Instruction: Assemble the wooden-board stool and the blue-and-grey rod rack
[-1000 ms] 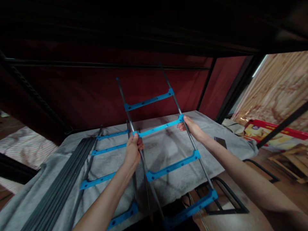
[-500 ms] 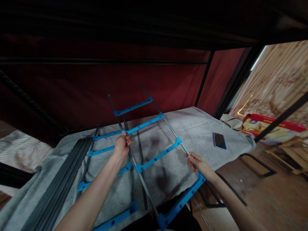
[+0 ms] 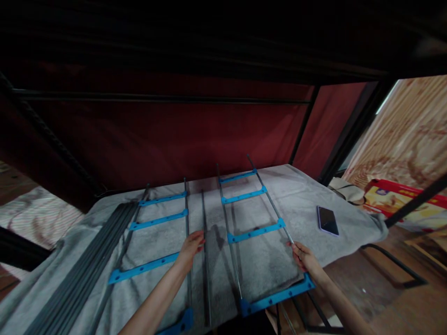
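Observation:
On the right is a ladder-like frame of grey rods joined by blue crossbars [image 3: 258, 232]. My right hand [image 3: 302, 256] is closed round its right rod, between the two nearest crossbars. My left hand [image 3: 193, 243] is off that frame, fingers curled with the thumb side toward a single loose grey rod [image 3: 205, 218]; whether it touches the rod is unclear. A second frame with blue crossbars [image 3: 159, 219] lies on the grey cloth to the left, partly hidden by my left forearm.
A bundle of grey rods [image 3: 91, 260] lies left on the grey cloth [image 3: 300, 186]. A phone [image 3: 327, 220] rests at the right. Dark metal posts and a red curtain [image 3: 174, 135] stand behind; a red-and-yellow box [image 3: 405, 204] is far right.
The frame in my right hand has come down and shifted right, nearer the cloth. My left hand has let go of its left rod and moved right and down. The view has shifted slightly.

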{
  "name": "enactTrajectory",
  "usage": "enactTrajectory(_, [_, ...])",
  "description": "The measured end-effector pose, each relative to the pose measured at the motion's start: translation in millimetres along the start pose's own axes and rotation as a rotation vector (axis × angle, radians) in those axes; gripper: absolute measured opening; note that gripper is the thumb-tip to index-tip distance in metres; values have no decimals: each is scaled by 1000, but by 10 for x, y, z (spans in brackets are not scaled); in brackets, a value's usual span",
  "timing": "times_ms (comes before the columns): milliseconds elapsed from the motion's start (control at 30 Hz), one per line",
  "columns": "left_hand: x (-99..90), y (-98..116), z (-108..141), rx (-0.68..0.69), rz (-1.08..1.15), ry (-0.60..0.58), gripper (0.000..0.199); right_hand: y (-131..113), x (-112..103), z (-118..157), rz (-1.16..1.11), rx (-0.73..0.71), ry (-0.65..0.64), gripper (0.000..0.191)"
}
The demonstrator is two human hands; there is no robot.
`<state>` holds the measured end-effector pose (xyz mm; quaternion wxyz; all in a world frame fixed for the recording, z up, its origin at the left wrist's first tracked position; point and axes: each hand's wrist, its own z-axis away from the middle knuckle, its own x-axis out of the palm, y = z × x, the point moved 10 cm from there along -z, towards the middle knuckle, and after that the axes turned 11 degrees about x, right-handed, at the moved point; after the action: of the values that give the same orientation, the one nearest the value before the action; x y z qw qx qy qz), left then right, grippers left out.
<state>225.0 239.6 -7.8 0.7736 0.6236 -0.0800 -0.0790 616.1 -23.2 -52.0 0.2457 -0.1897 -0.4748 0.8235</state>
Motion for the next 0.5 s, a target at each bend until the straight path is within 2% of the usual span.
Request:
enactTrajectory(100, [-312,-193,147,-23,-64,3,36,64,-188,-200,-30,19,-15,52])
enactTrajectory(267, [-717,-325,299,19,-200,38,42,-41,-344,-492,-8,7,-84,49])
enactTrajectory(367, [-748,-391,391,58,-241,25,44,-81,-403,-671,52,22,-53,47])
enactTrajectory(500, [-668,-347,522,192,-337,18,40,-122,-529,-884,187,35,84,42])
